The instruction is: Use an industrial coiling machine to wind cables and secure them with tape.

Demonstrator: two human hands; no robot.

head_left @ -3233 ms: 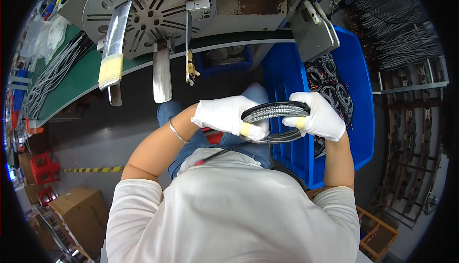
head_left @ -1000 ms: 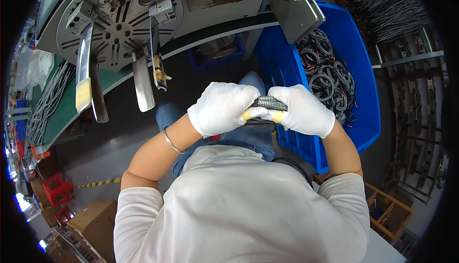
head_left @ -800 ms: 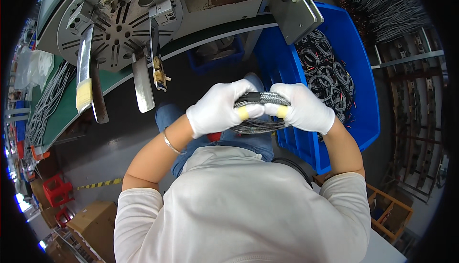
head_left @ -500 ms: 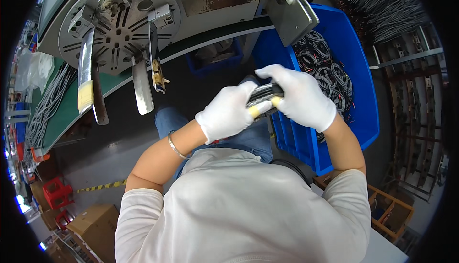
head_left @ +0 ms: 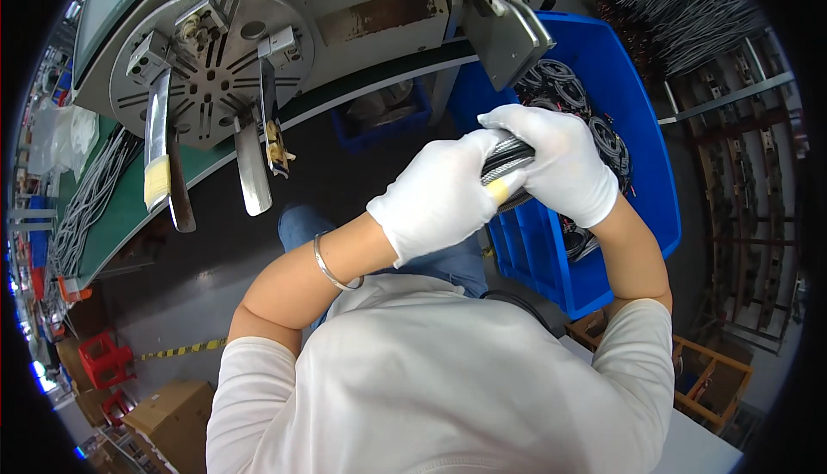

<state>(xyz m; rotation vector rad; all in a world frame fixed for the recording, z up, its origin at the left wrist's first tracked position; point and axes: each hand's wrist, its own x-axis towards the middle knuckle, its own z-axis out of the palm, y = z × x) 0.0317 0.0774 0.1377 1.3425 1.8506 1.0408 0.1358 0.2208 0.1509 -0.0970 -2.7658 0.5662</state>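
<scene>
Coil: a bundle of black and grey braided cable (head_left: 508,159), held between the two gloved hands, just beside the left edge of the large bin as seen from above; most of its loop is hidden by the gloves.
Left hand: white-gloved (head_left: 444,188), closed around the left part of the coil, its thumb, banded in yellow (head_left: 498,190), laid along the near side.
Right hand: white-gloved (head_left: 566,162), curled over the right part of the coil, one finger reaching leftward across the far side; its thumb cannot be clearly made out.
Wrist: a silver bangle (head_left: 320,259) encircles the left one.
Large bin: blue, open-topped (head_left: 652,134), at the right; it contains many coiled cables (head_left: 610,145), partly covered by the right hand and forearm.
Machine: a round slotted disc (head_left: 194,105), upper left, bearing projecting metal blades (head_left: 251,173), one with a yellow wrapping (head_left: 157,183) near its end.
Bench: a green surface (head_left: 117,207), left, on which loose grey cables (head_left: 89,183) lie.
Floor: a red stool (head_left: 105,359) and a cardboard box (head_left: 175,415), lower left, near a yellow-and-black strip (head_left: 185,350).
</scene>
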